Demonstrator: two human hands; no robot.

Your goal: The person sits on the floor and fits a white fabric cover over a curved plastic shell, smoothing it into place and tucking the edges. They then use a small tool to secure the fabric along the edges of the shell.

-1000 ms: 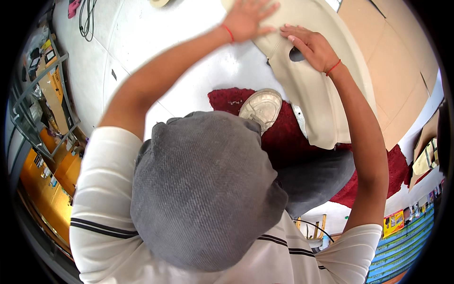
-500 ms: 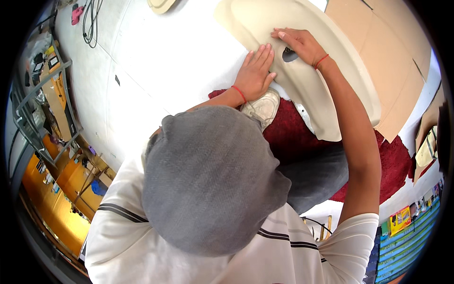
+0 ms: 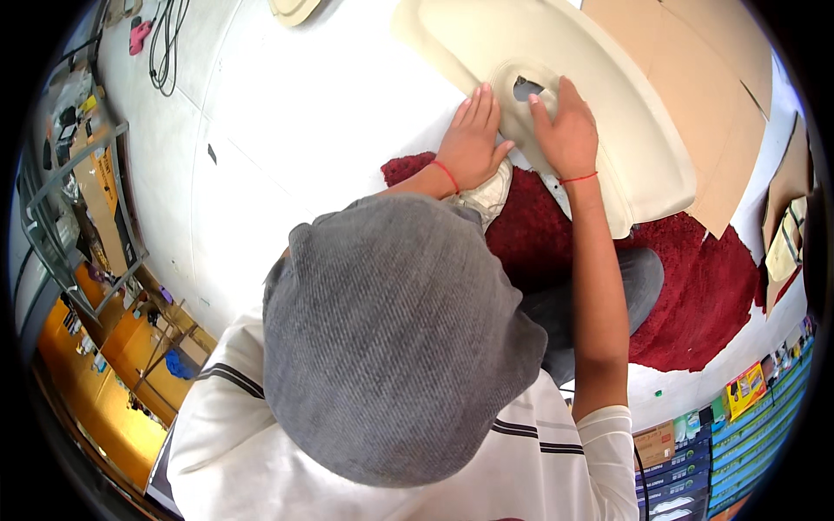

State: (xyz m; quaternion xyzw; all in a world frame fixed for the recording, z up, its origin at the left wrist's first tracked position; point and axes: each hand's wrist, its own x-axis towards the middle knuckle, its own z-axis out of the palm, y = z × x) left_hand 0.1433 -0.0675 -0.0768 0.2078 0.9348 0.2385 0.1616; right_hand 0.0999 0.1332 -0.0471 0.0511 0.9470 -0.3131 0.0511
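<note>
A large beige moulded panel (image 3: 638, 130) lies on the red rug and the white floor, slanting from far centre to near right. It has a recess with a dark oval hole (image 3: 526, 89). My left hand (image 3: 472, 143) is flat, fingers stretched together and thumb apart, at the panel's left edge. To its right, my right hand (image 3: 567, 139) rests on the panel beside the hole, its thumb tip near the hole's rim and its fingers apart from the thumb. Neither hand holds anything. A light shoe (image 3: 488, 195) shows partly below my left hand.
The dark red rug (image 3: 695, 304) spreads under my leg. Flat cardboard (image 3: 695, 69) borders the panel's right side. A black cable (image 3: 162, 61) and a pink tool (image 3: 139, 36) lie far left. Metal-framed shelving (image 3: 95, 174) stands left, stacked boxes (image 3: 678, 469) lower right.
My right hand has drawn back toward me from over the hole, leaving more of it visible. The panel's near end has shifted slightly away. My left hand has stayed nearly in place.
</note>
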